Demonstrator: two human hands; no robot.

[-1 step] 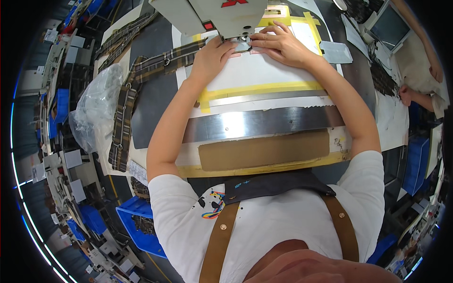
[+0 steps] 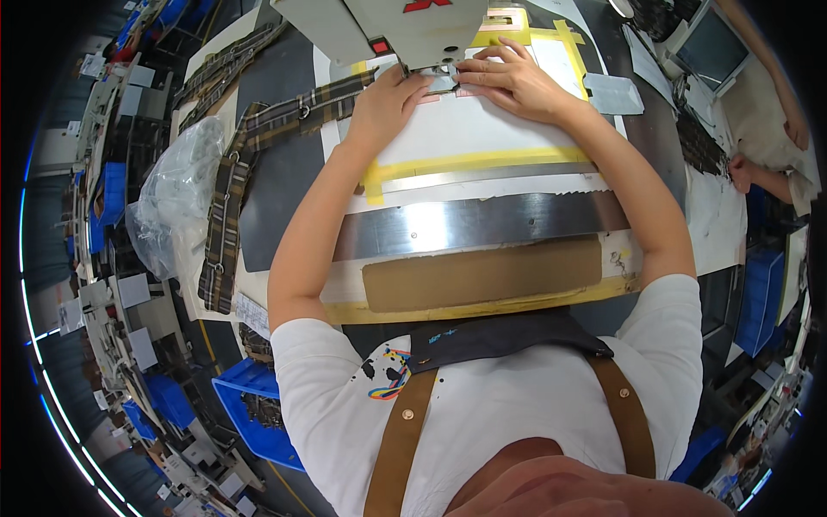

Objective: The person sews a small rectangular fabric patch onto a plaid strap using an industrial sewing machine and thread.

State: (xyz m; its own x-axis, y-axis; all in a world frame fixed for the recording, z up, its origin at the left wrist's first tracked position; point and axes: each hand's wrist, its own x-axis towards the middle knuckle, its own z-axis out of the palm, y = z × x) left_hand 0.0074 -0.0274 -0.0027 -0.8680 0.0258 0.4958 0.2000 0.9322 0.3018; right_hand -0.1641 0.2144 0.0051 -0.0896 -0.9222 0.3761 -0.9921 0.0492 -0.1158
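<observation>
— "Looking out over a big workroom, seeing a blue bin (image 2: pixel 267 444) between seven and eight o'clock, a clear plastic bag (image 2: pixel 177 194) between nine and ten, and another worker's hand (image 2: pixel 740 173) between two and three."

— "Seeing the plaid strap (image 2: pixel 284 121) where?"

— "Curving from about nine o'clock up past eleven, showing metal rings, and going out of sight at the left hand (image 2: pixel 389 108), just under the white sewing machine (image 2: pixel 388 34) at twelve."

— "Holding it how?"

— "Curling the left fingers near the stitching spot, but not showing if gripping or only pressing. Reaching the right hand (image 2: pixel 521 84) over from one o'clock, above a white sheet (image 2: pixel 474 133), with long, loose fingers and tips too hidden for telling pinching from resting."

— "Doing it well how?"

— "Probably pressing softly from both sides, making everything flat, leaving the long tail loose without tugging, and minding fingertips so near the machine."
</observation>
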